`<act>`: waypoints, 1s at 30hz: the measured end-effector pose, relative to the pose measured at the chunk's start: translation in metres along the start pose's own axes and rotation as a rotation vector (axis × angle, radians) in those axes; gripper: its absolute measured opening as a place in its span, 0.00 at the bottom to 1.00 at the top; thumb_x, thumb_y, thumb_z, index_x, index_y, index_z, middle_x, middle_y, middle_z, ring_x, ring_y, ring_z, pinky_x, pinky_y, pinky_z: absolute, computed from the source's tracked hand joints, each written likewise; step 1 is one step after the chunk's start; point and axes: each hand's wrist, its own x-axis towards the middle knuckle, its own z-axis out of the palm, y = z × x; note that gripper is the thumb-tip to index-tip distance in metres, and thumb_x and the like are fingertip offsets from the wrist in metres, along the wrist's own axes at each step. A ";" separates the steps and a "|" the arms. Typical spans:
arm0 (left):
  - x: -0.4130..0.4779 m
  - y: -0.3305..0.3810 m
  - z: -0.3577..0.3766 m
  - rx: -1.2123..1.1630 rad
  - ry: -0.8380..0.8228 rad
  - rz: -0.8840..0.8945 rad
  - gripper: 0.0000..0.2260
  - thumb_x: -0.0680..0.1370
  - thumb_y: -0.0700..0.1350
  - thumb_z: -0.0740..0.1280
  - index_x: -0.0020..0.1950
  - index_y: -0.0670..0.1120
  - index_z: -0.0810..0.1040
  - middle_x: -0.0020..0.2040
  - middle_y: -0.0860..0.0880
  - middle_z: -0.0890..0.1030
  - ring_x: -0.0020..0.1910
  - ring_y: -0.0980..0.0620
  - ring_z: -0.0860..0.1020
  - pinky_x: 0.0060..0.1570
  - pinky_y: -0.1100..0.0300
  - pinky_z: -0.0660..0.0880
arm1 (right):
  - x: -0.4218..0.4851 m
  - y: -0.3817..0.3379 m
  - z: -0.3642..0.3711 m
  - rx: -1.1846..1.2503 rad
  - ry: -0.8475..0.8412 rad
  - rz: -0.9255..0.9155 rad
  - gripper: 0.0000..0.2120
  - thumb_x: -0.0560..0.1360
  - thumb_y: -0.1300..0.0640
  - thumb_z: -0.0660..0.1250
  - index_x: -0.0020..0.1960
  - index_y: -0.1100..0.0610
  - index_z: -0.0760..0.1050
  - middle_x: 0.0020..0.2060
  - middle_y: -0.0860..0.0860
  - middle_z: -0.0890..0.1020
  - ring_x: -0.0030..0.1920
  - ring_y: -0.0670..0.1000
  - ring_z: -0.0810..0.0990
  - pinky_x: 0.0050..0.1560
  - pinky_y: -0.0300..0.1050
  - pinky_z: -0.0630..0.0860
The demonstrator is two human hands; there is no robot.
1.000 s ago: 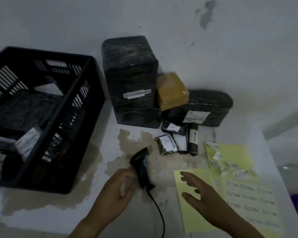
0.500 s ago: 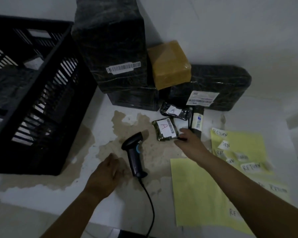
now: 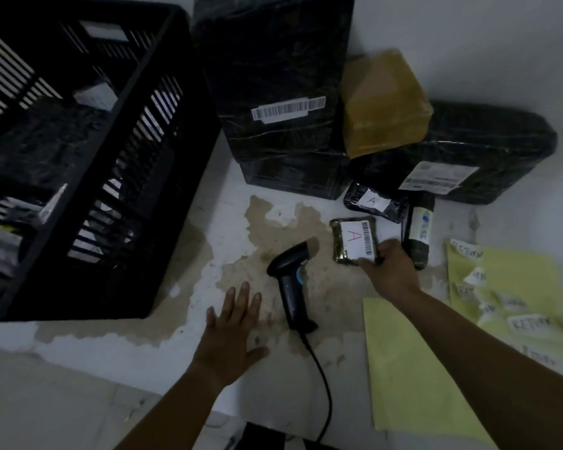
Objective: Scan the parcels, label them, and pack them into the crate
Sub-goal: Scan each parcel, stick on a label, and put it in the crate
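Observation:
My right hand (image 3: 389, 271) grips the near right corner of a small dark parcel (image 3: 355, 240) whose white label bears a red "A" and a barcode. My left hand (image 3: 233, 332) lies flat on the table with fingers spread, just left of the black corded scanner (image 3: 291, 284), not touching it. The black crate (image 3: 88, 177) stands at the left with several wrapped parcels inside. Yellow label sheets (image 3: 507, 287) with "RETURN" stickers lie at the right.
Behind the small parcel sit another "A" parcel (image 3: 376, 203), a dark tube-shaped parcel (image 3: 420, 235), a tall black box (image 3: 273, 76), a brown taped box (image 3: 384, 102) and a wide black parcel (image 3: 468, 151). A blank yellow sheet (image 3: 413, 378) lies near the front edge.
My right hand has closed on the corner of the small "A" parcel. My left hand has opened flat and slid slightly away from the scanner. The camera has moved closer.

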 end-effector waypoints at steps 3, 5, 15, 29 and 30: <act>0.000 -0.004 0.005 0.020 -0.007 0.012 0.44 0.72 0.73 0.50 0.83 0.51 0.50 0.83 0.46 0.47 0.80 0.36 0.55 0.64 0.30 0.69 | -0.017 -0.006 -0.004 0.135 -0.003 -0.019 0.19 0.75 0.59 0.72 0.59 0.63 0.66 0.40 0.48 0.74 0.44 0.56 0.76 0.35 0.43 0.68; 0.000 -0.003 0.005 -0.005 0.002 -0.010 0.44 0.72 0.73 0.51 0.82 0.50 0.53 0.83 0.43 0.52 0.79 0.36 0.59 0.61 0.31 0.72 | -0.030 -0.011 -0.010 0.241 0.032 -0.030 0.15 0.76 0.61 0.69 0.58 0.60 0.66 0.41 0.51 0.74 0.43 0.58 0.76 0.39 0.46 0.69; -0.025 0.001 -0.093 -1.150 -0.083 -0.060 0.23 0.81 0.62 0.63 0.76 0.61 0.66 0.73 0.61 0.71 0.71 0.57 0.71 0.69 0.58 0.70 | -0.139 -0.047 -0.032 0.475 0.036 -0.158 0.13 0.80 0.62 0.64 0.59 0.47 0.71 0.54 0.45 0.79 0.48 0.44 0.83 0.45 0.47 0.82; -0.077 -0.037 -0.156 -1.474 -0.074 0.030 0.12 0.85 0.44 0.62 0.67 0.52 0.77 0.60 0.54 0.85 0.58 0.52 0.84 0.56 0.57 0.77 | -0.169 -0.134 0.005 0.569 -0.224 -0.291 0.15 0.80 0.61 0.64 0.60 0.44 0.77 0.51 0.41 0.83 0.53 0.44 0.82 0.52 0.46 0.81; -0.078 -0.039 -0.155 -1.465 -0.052 0.016 0.12 0.85 0.44 0.62 0.67 0.52 0.77 0.60 0.54 0.85 0.57 0.53 0.84 0.55 0.58 0.76 | -0.168 -0.135 0.008 0.599 -0.226 -0.282 0.14 0.80 0.60 0.64 0.60 0.44 0.77 0.51 0.43 0.83 0.53 0.44 0.82 0.52 0.46 0.80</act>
